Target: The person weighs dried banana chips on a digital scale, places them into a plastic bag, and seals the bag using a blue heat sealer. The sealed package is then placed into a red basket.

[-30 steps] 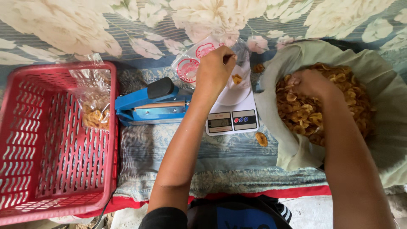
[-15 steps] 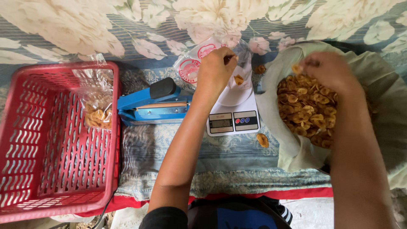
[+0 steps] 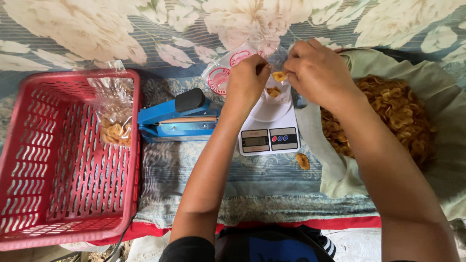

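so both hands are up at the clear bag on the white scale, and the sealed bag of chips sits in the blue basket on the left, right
Not quite: the basket is red, not blue; the blue thing is the heat sealer beside it. The head view shows this. The rest stands: the left hand and right hand are both at the clear bag on the white scale, and a bag of chips lies in the basket on the left.

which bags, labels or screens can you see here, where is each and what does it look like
Clear plastic bag: on the white kitchen scale, held open by the left hand and right hand, a few yellow chips inside.
Round red-and-white labels: on flat clear bags behind the scale.
Grey display screen: small rectangle on the scale's front, beside red and blue buttons.
Filled clear bag of chips: leaning in the red plastic basket.
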